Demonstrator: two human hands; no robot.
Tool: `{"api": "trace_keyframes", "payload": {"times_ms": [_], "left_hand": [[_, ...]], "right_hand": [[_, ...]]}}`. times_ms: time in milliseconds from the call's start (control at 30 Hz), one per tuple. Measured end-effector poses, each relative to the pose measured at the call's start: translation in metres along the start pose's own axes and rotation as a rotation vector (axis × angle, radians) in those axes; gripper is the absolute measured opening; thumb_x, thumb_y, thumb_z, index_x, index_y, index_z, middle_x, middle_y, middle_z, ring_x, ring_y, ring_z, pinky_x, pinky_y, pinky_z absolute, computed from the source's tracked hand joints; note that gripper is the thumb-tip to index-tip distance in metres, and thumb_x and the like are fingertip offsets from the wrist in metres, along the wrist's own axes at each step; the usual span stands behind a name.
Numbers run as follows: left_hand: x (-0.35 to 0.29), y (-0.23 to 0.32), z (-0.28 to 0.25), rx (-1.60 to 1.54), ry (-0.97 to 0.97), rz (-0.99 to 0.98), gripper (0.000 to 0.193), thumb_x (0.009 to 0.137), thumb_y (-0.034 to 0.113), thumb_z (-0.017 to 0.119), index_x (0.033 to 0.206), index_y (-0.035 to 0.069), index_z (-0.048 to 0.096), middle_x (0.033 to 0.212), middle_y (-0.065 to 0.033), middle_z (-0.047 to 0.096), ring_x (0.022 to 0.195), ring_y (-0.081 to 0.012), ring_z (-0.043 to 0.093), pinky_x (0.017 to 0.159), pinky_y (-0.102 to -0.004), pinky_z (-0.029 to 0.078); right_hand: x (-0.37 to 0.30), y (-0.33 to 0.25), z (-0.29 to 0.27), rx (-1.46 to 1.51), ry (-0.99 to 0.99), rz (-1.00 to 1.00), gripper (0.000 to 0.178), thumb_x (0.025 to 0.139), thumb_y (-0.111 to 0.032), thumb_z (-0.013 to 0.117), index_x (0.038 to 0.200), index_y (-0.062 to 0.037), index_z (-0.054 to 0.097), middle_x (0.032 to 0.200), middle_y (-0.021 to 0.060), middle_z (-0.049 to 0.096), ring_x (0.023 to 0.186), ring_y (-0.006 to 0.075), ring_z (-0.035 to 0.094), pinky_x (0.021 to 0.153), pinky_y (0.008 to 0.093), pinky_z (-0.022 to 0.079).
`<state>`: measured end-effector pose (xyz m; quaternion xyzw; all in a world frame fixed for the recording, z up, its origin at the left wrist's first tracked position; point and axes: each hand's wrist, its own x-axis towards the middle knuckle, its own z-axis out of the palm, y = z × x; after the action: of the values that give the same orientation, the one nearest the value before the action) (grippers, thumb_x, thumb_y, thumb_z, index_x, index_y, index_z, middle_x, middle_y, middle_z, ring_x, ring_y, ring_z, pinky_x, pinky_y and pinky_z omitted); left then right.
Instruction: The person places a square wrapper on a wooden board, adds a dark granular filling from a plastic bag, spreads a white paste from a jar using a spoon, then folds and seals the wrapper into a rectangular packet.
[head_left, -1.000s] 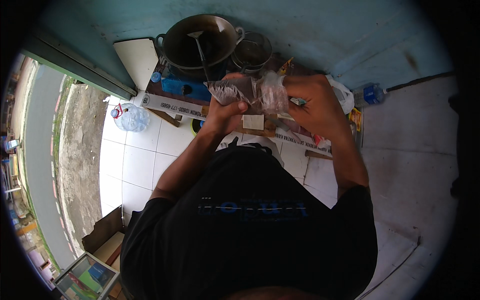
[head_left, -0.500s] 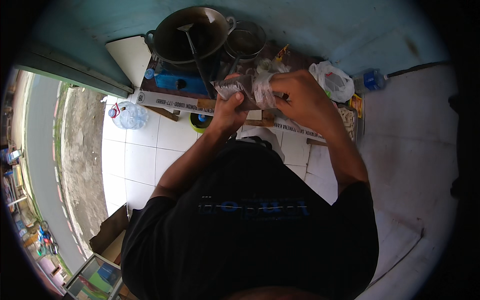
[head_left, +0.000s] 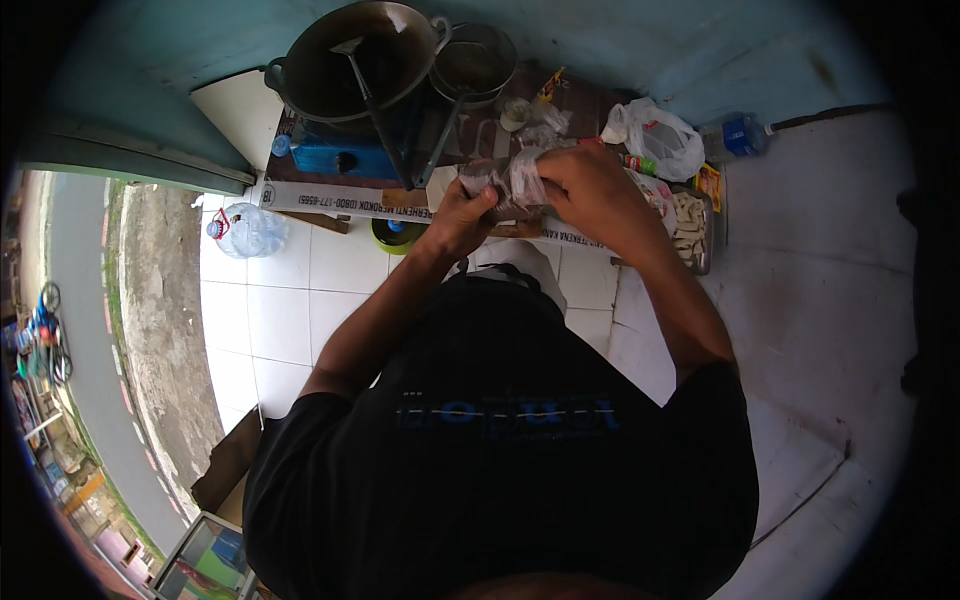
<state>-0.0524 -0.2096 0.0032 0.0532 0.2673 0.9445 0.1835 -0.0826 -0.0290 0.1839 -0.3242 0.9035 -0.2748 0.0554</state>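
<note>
Between my hands, above the front edge of the low table (head_left: 345, 203), is a brownish packet (head_left: 484, 179) with clear crinkled plastic around its right part. My left hand (head_left: 466, 218) is closed around the left end, its thumb on the near side. My right hand (head_left: 592, 183) pinches the plastic (head_left: 526, 178) at the other end, its fingertips partly hidden. What the packet contains cannot be made out. Just beyond it, a small glass cup (head_left: 515, 114) and crumpled clear plastic (head_left: 545, 130) lie on the table.
A wok (head_left: 352, 60) holding a long-handled spatula (head_left: 368, 100) sits on a blue stove (head_left: 318, 158). Beside it is a pan with a strainer (head_left: 473, 62). At right are a white plastic bag (head_left: 665, 140), a tray of pale pieces (head_left: 692, 228) and a bottle (head_left: 742, 136). A large jug (head_left: 250, 230) stands left.
The packet has turned, so its jagged left edge no longer faces up. Both hands stay on it. The view has shifted slightly, and the table things appear further left and higher.
</note>
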Motion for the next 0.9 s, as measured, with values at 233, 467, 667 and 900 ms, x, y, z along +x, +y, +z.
{"api": "trace_keyframes", "payload": {"times_ms": [233,467,667,900], "left_hand": [[0.004,-0.001,0.000,-0.009,-0.016,-0.003,0.063,0.091,0.015,0.079,0.141,0.007,0.041,0.135,-0.0106,0.055,0.129,-0.0252,0.056,0.110,-0.0459,0.048],[-0.003,-0.017,-0.013,-0.183,-0.003,-0.096,0.064,0.091,0.006,0.077,0.142,0.016,0.038,0.138,-0.0091,0.053,0.133,-0.0282,0.051,0.115,-0.0515,0.040],[-0.011,-0.029,-0.048,-0.263,-0.027,-0.187,0.066,0.084,0.000,0.078,0.138,0.019,0.045,0.140,-0.0112,0.054,0.134,-0.0333,0.053,0.114,-0.0551,0.039],[-0.031,-0.059,-0.097,-0.378,0.159,-0.210,0.064,0.082,-0.005,0.076,0.135,0.014,0.046,0.128,-0.0098,0.061,0.127,-0.0279,0.057,0.110,-0.0469,0.043]], "right_hand": [[-0.001,0.011,0.004,-0.091,-0.059,0.061,0.007,0.080,-0.004,0.068,0.084,0.0017,0.070,0.081,0.0224,0.069,0.083,0.0415,0.069,0.075,0.0498,0.055],[-0.007,0.020,0.020,-0.086,-0.080,0.079,0.008,0.081,-0.004,0.067,0.087,-0.0002,0.072,0.084,0.0222,0.070,0.085,0.0408,0.070,0.078,0.0502,0.056],[-0.007,0.042,0.060,-0.073,-0.155,0.172,0.008,0.081,-0.008,0.068,0.087,-0.0045,0.073,0.085,0.0194,0.072,0.082,0.0385,0.072,0.075,0.0484,0.057],[-0.004,0.076,0.130,0.036,-0.217,0.170,0.006,0.082,-0.007,0.064,0.085,-0.0038,0.068,0.083,0.0146,0.072,0.079,0.0350,0.073,0.071,0.0452,0.058]]}}
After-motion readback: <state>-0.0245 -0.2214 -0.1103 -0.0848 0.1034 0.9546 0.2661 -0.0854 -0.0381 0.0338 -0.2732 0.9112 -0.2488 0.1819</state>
